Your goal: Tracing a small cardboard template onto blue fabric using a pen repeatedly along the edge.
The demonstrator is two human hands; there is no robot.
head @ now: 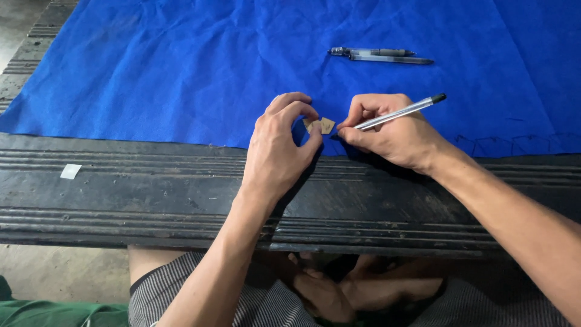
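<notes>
Hands: left (279, 145) on one tan template (320, 125); right (390, 130) holding one pen (399, 112), two spare pens (381, 56)

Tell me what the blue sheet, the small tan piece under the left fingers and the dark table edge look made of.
Blue sheet: likely non-woven or felt-like fabric, matte, with soft creases. Small tan piece: probably thin card or paper, flat with sharp corners; too small to be sure. Dark table edge: seemingly painted or stained wood, ridged and scuffed. The left hand pins the piece while the right hand holds a clear plastic pen.

bench: dark ridged wood (151, 200) | floor: grey concrete (60, 272)
</notes>
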